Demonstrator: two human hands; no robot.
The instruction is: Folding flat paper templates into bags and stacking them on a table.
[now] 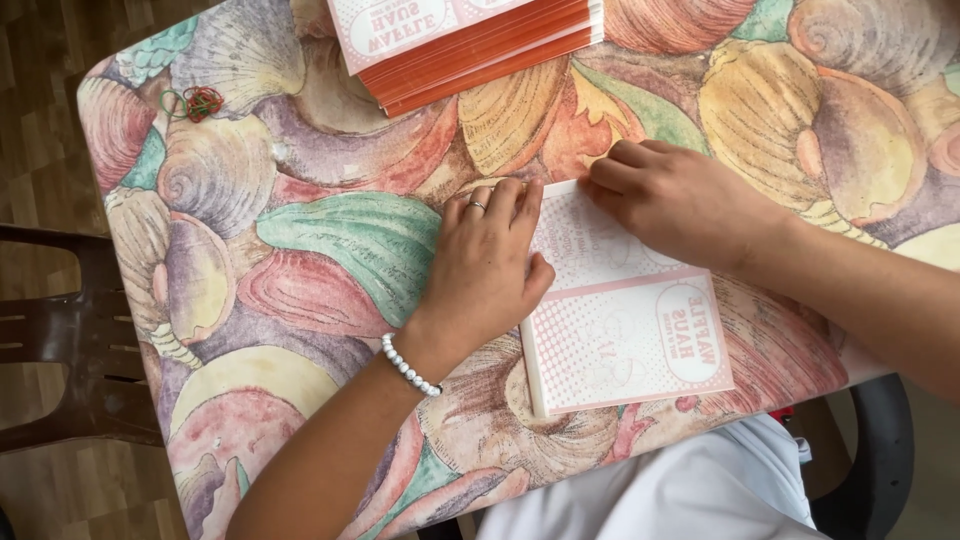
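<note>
My left hand (490,262) flat, fingers together, pressing one pink card (625,305). My right hand (670,200) curled, fingertips pinching card's far corner. One card stack (480,45), one rubber band bunch (195,102) beyond card.

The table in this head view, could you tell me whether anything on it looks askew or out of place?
Nothing is spilled or damaged. The stack of flat cartons lies at a slant, and loose rubber bands sit near the table corner. Both hands press one pink sheet flat.
</note>
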